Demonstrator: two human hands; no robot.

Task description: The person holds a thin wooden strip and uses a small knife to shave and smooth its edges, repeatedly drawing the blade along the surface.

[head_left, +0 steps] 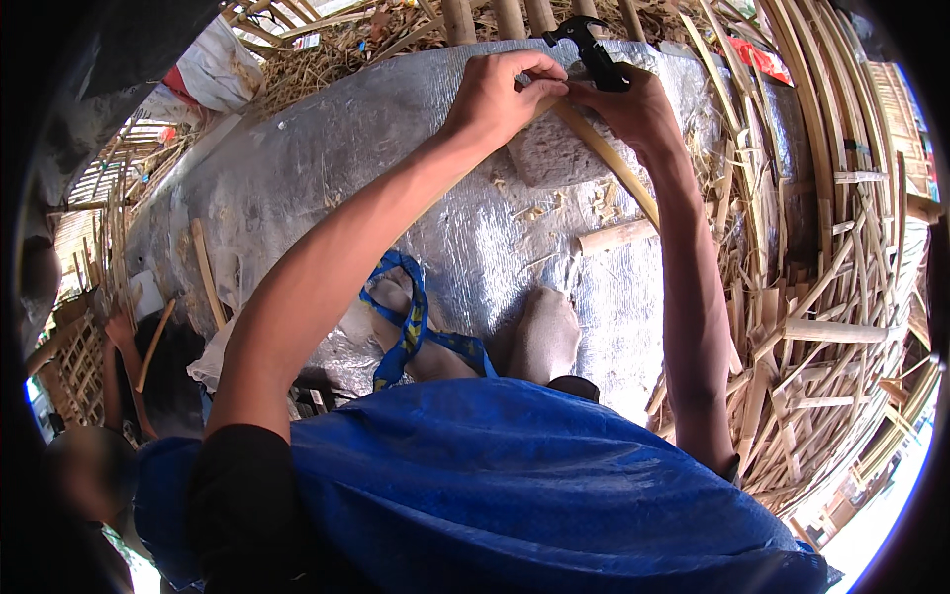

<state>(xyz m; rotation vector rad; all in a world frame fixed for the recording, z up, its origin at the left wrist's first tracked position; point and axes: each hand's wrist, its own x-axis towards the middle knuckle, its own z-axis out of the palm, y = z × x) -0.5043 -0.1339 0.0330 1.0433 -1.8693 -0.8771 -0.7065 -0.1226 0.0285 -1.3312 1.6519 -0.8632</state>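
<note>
Two hands work one bamboo strip at the top centre of the frame

Both meet over a silver foil mat [327, 168]: the left hand [495, 94] pinches the upper end of the bamboo strip [606, 156] between thumb and fingertips, while the right hand [633, 104], just beside it, is closed around a black-handled tool [591, 49] held against the same strip. The strip runs from the hands down toward the right of centre, past a short bamboo piece [616, 236] lying on the mat. Split bamboo slats [821, 297] are heaped along the right edge. A blue tarp [515, 485] fills the lower middle
</note>
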